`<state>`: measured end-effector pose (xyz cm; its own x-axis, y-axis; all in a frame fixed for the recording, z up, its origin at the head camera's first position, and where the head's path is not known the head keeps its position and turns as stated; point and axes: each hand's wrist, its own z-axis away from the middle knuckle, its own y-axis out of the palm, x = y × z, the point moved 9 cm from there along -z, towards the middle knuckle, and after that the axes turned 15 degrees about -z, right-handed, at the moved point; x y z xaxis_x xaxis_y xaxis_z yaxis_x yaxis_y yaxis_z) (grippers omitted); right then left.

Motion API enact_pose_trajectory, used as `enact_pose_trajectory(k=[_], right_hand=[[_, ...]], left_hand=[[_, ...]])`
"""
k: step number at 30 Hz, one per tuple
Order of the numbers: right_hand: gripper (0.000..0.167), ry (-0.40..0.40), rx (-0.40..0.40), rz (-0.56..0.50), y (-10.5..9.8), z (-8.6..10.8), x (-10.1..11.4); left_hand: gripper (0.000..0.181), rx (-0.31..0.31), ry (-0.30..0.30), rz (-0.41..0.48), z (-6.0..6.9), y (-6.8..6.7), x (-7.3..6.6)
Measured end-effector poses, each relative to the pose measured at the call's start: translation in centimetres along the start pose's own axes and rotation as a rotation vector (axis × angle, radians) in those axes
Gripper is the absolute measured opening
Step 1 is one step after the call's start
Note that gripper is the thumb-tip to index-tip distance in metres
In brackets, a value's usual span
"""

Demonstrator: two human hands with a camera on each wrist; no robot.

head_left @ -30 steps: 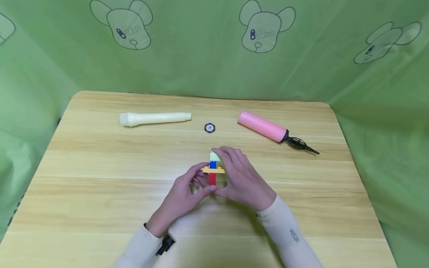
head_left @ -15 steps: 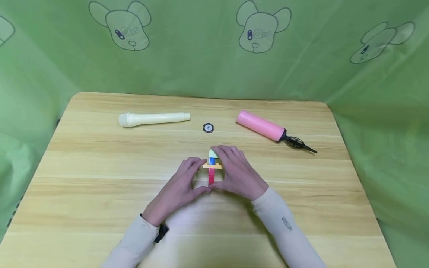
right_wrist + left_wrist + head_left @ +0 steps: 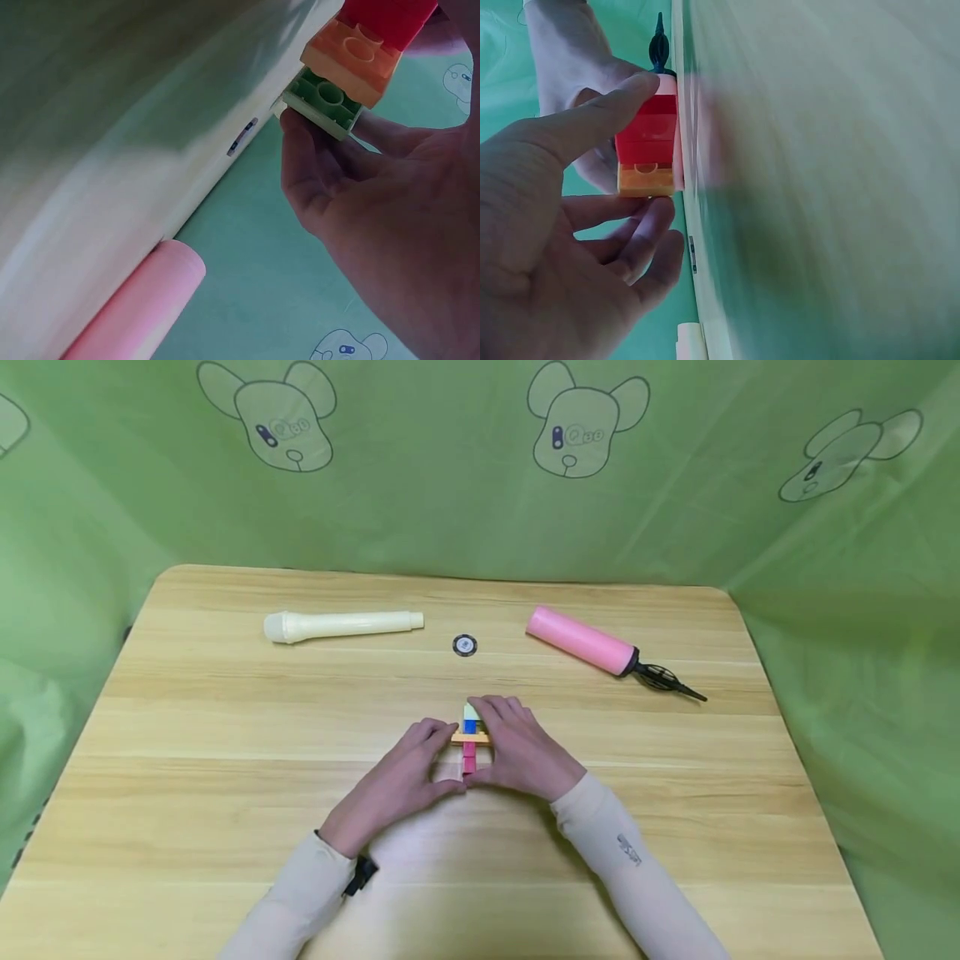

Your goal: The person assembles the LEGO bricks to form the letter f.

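Both hands hold one small toy brick build [image 3: 469,750] in the middle of the table. It joins red bricks [image 3: 646,127], a wider orange brick [image 3: 646,181], a blue brick [image 3: 470,727] and a light green brick [image 3: 327,101]. My left hand [image 3: 401,785] has its thumb by the red end and its fingertips at the orange brick's left end. My right hand [image 3: 525,752] spans the other side, its fingers on the light green brick and its thumb at the red end. Those fingers partly cover the light green brick in the head view.
Behind the hands, a cream toy microphone [image 3: 343,626] lies at left on the wooden table [image 3: 225,818]. A round black-rimmed chip [image 3: 465,645] lies near the middle. At right is a pink hand pump [image 3: 581,639] with a black nozzle. Green cloth [image 3: 435,510] hangs behind.
The left fingers have drawn back from behind the red bricks to the orange brick's left end, leaving a gap beside the red. Both hands and the build have shifted slightly left in view.
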<state>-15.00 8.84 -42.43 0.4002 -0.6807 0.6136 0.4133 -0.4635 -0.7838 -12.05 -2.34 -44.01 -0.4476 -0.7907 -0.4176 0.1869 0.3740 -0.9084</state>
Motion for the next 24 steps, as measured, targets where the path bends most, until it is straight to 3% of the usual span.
enact_pose_trajectory(k=[7, 24], right_hand=[[0.113, 0.029, 0.038, -0.015, 0.8, 0.0, -0.4], [0.113, 0.077, 0.077, -0.049, 1.2, -0.3, -1.3]], left_hand=[[0.083, 0.058, 0.002, 0.014, 0.0, 0.5, 0.1], [0.085, 0.081, -0.029, 0.005, -0.1, 1.2, 0.3]])
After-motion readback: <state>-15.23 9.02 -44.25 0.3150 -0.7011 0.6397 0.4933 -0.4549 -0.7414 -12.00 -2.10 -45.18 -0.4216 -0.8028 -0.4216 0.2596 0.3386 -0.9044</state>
